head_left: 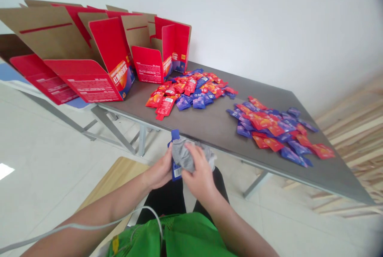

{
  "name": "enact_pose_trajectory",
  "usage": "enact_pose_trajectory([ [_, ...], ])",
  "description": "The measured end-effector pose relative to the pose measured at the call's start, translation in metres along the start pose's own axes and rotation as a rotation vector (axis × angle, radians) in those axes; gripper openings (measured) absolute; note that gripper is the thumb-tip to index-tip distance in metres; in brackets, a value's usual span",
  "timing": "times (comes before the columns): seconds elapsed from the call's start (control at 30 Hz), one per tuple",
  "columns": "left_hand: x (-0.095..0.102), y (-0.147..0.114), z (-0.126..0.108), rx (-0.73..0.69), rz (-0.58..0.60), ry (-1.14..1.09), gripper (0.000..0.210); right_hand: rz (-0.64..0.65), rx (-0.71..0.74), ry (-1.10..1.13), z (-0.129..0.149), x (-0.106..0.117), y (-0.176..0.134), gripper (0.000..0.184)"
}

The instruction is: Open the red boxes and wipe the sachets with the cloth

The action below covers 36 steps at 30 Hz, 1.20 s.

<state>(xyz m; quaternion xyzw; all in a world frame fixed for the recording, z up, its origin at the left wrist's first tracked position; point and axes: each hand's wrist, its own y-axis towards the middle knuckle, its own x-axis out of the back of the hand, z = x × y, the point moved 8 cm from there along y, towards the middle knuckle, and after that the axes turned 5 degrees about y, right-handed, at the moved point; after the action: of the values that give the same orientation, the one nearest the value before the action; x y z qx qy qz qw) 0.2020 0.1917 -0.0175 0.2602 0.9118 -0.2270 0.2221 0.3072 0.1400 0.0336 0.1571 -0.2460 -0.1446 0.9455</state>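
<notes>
In front of the table's edge, my left hand (pixel 162 170) is closed on a blue pouch (pixel 176 172) that has a narrow top and a barcode. My right hand (pixel 200 172) grips a crumpled grey cloth (pixel 183 154) and presses it against the pouch, covering much of its face. A pile of red and blue pouches (pixel 191 89) lies on the table beyond my hands. Farther right is a second pile of red and blue pouches (pixel 272 125).
Several open red cartons (pixel 146 63) with raised flaps stand at the left on the grey table (pixel 215 123) and a bluish-white surface (pixel 80 103). A wooden seat (pixel 119 173) is at my left. Wooden slats (pixel 356 157) lie at the right. A white cable (pixel 89 227) crosses my left forearm.
</notes>
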Motion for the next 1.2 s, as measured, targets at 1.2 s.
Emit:
enact_pose_trajectory([
  [1.2, -0.122, 0.188, -0.024, -0.357, 0.198, 0.967, 0.058, -0.529, -0.463, -0.017, -0.11, 0.134, -0.015, 0.043],
])
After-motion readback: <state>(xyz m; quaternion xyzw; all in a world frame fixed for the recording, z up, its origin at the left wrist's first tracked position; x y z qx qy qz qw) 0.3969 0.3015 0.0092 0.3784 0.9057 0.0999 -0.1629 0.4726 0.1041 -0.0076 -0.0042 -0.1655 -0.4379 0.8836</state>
